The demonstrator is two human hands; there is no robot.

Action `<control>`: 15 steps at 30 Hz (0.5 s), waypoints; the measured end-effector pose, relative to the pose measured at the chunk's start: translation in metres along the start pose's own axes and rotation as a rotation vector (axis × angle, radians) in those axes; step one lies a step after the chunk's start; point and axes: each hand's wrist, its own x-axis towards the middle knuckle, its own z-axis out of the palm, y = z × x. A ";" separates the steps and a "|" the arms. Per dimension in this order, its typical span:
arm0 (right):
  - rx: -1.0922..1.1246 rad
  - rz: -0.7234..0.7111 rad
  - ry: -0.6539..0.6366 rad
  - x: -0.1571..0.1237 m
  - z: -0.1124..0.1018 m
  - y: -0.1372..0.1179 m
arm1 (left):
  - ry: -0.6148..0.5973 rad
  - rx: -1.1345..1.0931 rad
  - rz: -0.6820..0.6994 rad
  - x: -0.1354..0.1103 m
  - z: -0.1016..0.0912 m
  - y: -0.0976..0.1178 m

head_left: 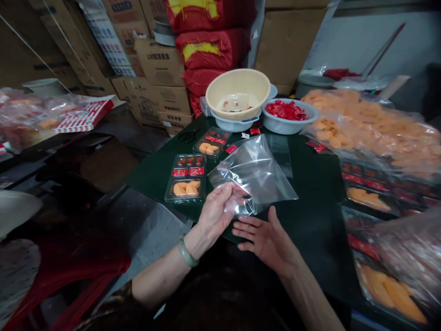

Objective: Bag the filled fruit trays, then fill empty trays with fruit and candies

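My left hand, with a green bangle on its wrist, pinches the near edge of a clear plastic bag. The bag is held up slanting over the dark green table. My right hand is open just below the bag's near corner, fingers spread and nothing in them. Left of the bag lies a compartment tray with orange pieces, red packets and small brown items. A similar tray lies behind it. Another clear bag is flat on the table, partly behind the raised one.
A cream basin sits on a pale blue basin at the back, beside a bowl of red packets. A big bag of orange pieces and several filled trays crowd the right. Scissors lie at the back left edge.
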 end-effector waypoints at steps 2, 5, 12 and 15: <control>0.077 -0.080 -0.096 0.002 0.002 0.004 | 0.008 -0.037 -0.025 -0.007 -0.001 -0.006; 0.084 -0.285 0.020 0.013 -0.002 -0.014 | 0.115 -0.025 -0.094 -0.019 -0.003 -0.015; -0.072 -0.681 0.436 0.061 -0.024 -0.044 | 0.126 0.256 -0.288 -0.049 -0.029 -0.024; -0.126 -0.713 0.395 0.072 -0.028 -0.039 | 0.061 0.636 -0.334 -0.067 -0.040 -0.011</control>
